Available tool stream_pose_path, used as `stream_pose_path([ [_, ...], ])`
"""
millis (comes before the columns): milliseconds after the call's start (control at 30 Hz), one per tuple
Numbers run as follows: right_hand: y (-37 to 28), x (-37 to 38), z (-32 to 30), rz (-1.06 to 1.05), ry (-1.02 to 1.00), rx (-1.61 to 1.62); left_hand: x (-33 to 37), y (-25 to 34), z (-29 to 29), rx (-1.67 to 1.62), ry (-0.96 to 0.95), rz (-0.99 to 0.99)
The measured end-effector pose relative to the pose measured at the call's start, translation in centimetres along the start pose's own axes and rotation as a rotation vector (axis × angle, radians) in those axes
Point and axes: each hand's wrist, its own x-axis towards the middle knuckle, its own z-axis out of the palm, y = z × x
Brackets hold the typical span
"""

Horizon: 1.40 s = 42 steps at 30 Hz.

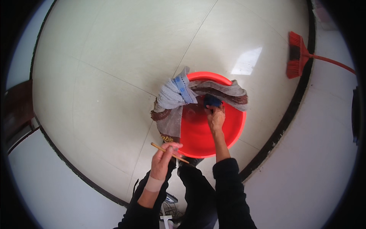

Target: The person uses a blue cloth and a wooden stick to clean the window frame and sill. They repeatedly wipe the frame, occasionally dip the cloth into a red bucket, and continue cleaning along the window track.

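My left hand (162, 161) is closed around a thin wooden stick (158, 146) at the near left edge of the red basin (237, 131). Inside the basin, my right hand (216, 117) grips a small dark blue bundle (212, 100), maybe cloth; its exact kind is hard to make out. A grey and brown towel (228, 91) drapes over the far right rim. On the left rim lies a light blue towel (169, 93) with a blue band, over a grey and brown cloth (169, 124) with yellow lettering that hangs down beside my left hand.
The basin stands on a pale tiled floor (110, 49), just ahead of my feet. At the right, a red broom (299, 55) leans by the dark skirting (291, 108). Dark wooden furniture (19, 105) is at the far left. Cables (171, 210) lie between my legs.
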Motion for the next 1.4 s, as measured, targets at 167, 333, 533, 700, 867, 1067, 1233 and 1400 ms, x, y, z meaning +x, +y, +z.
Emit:
stream_pose_path([
  [167,4.2,-1.7,13.9,0.034,-0.470,-0.538,0.4,0.5,0.3,-0.008,-0.092,0.034],
  [333,6.6,0.9,12.7,-0.061,-0.720,-0.218,1.1,1.8,0.7,-0.023,0.008,0.025],
  [533,2.7,-0.8,8.8,0.267,-0.811,0.099,3.2,1.8,-2.6,-0.239,0.272,0.084],
  [700,-2.9,-1.3,1.4,0.354,-0.812,0.887,4.9,0.7,-5.2,-0.352,0.332,0.035],
  [867,-1.9,0.6,-2.0,0.429,-0.656,0.552,7.8,-0.5,-4.8,-0.165,0.456,-0.024],
  [1067,4.8,1.2,9.1,0.166,-0.264,-0.422,8.1,-0.9,-4.8,-0.172,0.333,-0.038],
  [1233,5.2,-2.2,14.5,-0.062,-0.402,-0.400,7.7,0.0,-5.2,-0.156,0.403,-0.038],
  [1400,-1.8,-4.2,1.5,0.211,-0.575,0.277,5.7,-0.5,-4.4,-0.101,0.418,0.103],
])
